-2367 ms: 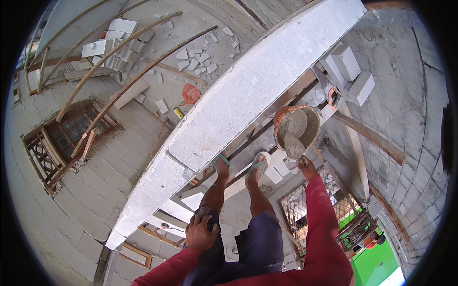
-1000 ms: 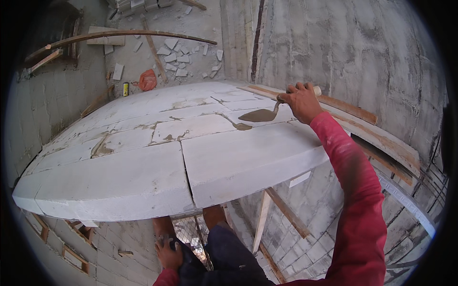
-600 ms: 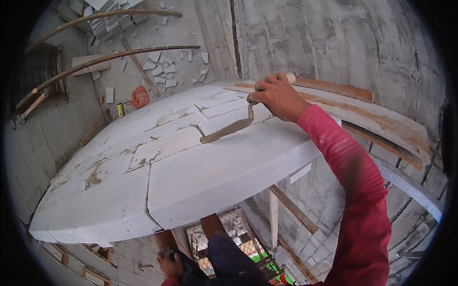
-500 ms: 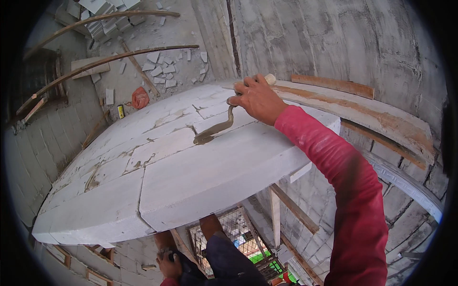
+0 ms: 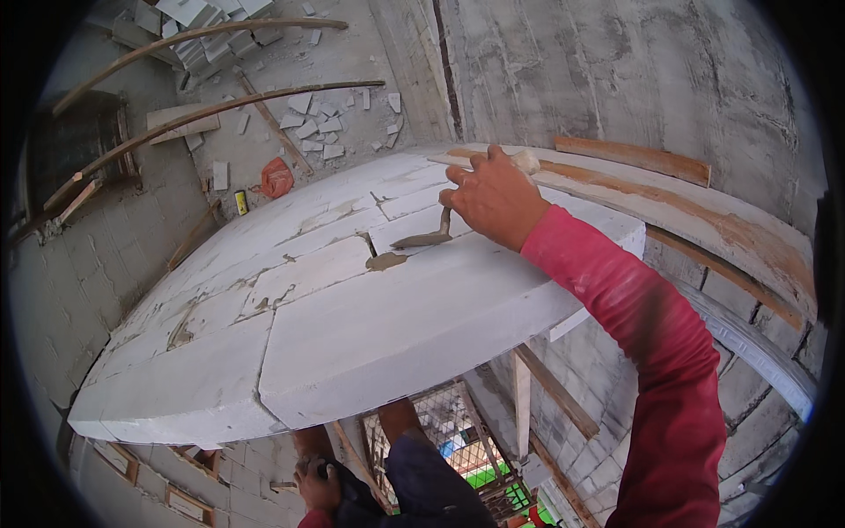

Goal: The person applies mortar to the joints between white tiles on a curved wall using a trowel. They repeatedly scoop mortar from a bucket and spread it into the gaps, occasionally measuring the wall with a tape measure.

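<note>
1. Trowel (image 5: 422, 239) moved R vs. earlier frame, off mortar patch (image 5: 385, 262); now over wht blocks (image 5: 414, 308) beside it.
2. Your R hand (image 5: 495, 198): clamped on trowel's handle (image 5: 527, 161).
3. Your L hand (image 5: 317, 487): at your knee (image 5: 347, 487); can't tell grip.

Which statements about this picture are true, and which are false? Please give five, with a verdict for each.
1. The right hand holds a trowel with a grey metal blade and a pale handle. True.
2. A grey-brown mortar patch lies on the white rectangular blocks, near the blade. True.
3. The left hand presses on the white rectangular blocks. False: the left hand rests on the person's leg.
4. The crumpled orange bag lies left of the small yellow-and-black cylinder. False: the bag lies to the cylinder's right.
5. The right sleeve is green. False: the sleeve is red.
</note>
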`<state>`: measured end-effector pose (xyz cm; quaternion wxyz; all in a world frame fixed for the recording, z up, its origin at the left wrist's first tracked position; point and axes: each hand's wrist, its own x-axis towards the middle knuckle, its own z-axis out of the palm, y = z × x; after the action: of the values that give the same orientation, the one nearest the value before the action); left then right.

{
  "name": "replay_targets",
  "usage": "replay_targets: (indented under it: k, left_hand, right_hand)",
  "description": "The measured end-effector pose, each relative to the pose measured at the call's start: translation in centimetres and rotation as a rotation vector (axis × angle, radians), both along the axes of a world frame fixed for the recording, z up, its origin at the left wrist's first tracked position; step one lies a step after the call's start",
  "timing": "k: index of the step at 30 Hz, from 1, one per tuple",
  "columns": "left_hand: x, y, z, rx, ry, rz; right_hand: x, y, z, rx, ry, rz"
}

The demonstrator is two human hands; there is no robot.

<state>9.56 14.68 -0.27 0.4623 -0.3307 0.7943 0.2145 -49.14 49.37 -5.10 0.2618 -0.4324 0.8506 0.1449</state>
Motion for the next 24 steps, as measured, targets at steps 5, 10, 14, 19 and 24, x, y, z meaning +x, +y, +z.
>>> replay_targets:
  k: [5, 10, 14, 19, 24]
  left_hand:
    - [-0.7, 0.2, 0.1, -0.011, 0.049, -0.019]
    - [-2.1, 0.0, 0.4, -0.014, 0.017, -0.022]
    - [-3.5, -0.5, 0.7, -0.047, -0.019, -0.065]
    - [-5.4, -2.0, 0.5, 0.016, 0.035, -0.185]
    - [-6.7, -3.6, 0.3, 0.06, 0.064, -0.332]
  right_hand:
    - [2.9, -5.3, 3.0, -0.067, -0.074, 0.097]
    - [2.3, -2.8, 12.6, -0.216, 0.061, -0.004]
    - [7.3, 1.8, 23.4, -0.234, 0.016, -0.324]
    - [23.8, 9.5, 22.8, -0.125, -0.364, -0.811]
    - [43.7, 12.4, 1.2, 0.332, -0.234, -1.03]
